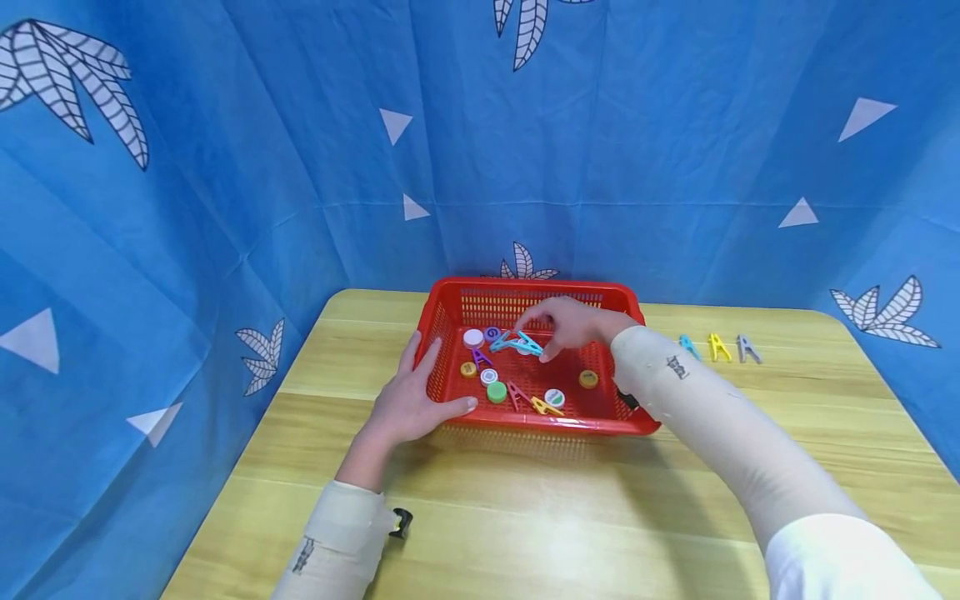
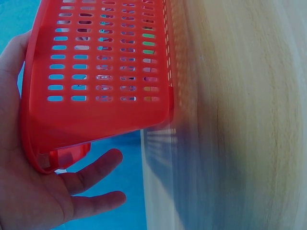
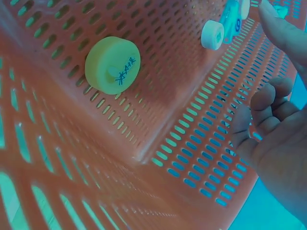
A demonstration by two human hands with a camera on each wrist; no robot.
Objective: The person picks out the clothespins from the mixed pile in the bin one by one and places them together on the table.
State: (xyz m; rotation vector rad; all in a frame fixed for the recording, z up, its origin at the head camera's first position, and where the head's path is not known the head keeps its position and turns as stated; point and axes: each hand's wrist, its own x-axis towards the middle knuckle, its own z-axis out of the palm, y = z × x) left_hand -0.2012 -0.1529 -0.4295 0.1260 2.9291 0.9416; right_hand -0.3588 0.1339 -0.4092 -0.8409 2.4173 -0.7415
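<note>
A red plastic basket (image 1: 540, 284) stands on the table with bottle caps and small clothespins in it. My right hand (image 1: 573, 323) reaches inside, pinching a light-blue clothespin (image 1: 530, 344) between thumb and finger. Beside that one is another light-blue clothespin (image 1: 498, 342). My left hand (image 1: 408, 406) rests at the basket's front-left corner, fingers stretched along the left side and thumb over the front rim. In the right wrist view a yellow cap (image 3: 112, 65) lies on the basket floor, away from the fingers.
Inside the basket also lie a purple clothespin (image 1: 481, 359), a pink clothespin (image 1: 517, 395), a yellow clothespin (image 1: 547, 407), a green cap (image 1: 497, 392) and several other caps. Right of the basket, blue, yellow (image 1: 719, 347) and grey clothespins (image 1: 747, 349) lie in a row. A blue curtain (image 1: 637, 150) hangs behind.
</note>
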